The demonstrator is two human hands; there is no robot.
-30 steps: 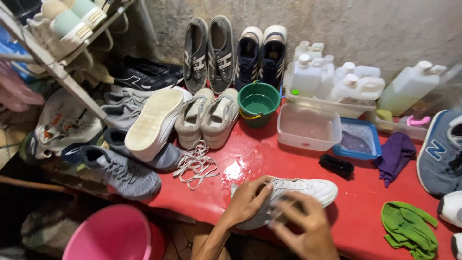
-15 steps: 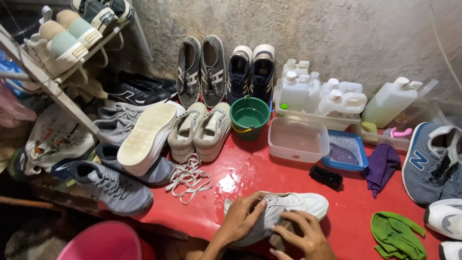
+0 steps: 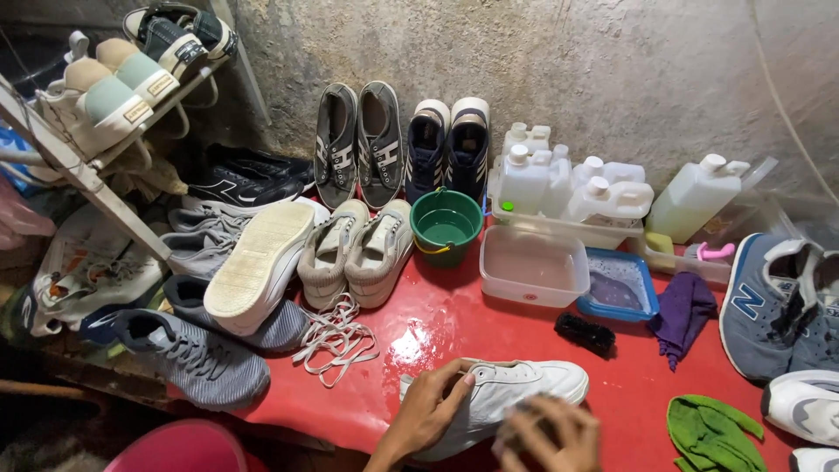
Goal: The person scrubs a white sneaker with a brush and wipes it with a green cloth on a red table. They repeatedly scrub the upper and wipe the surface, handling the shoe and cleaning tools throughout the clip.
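Both hands were on the white sneaker (image 3: 516, 391) at the red table's (image 3: 647, 393) near edge, toe toward three o'clock: my left hand (image 3: 433, 411) gripped its heel end, my right hand (image 3: 551, 433), blurred, pressed something small against its near side.

White sneaker (image 3: 524, 389) on glossy red desk (image 3: 437, 323). Green bucket (image 3: 447, 224) with yellow handle. Blue tray (image 3: 642, 306). Purple cloth (image 3: 684, 316), green cloth (image 3: 712, 433). Black brush (image 3: 585, 334). Grey knit shoe (image 3: 197, 363). White laces (image 3: 336, 336). Pink basin (image 3: 179, 450).
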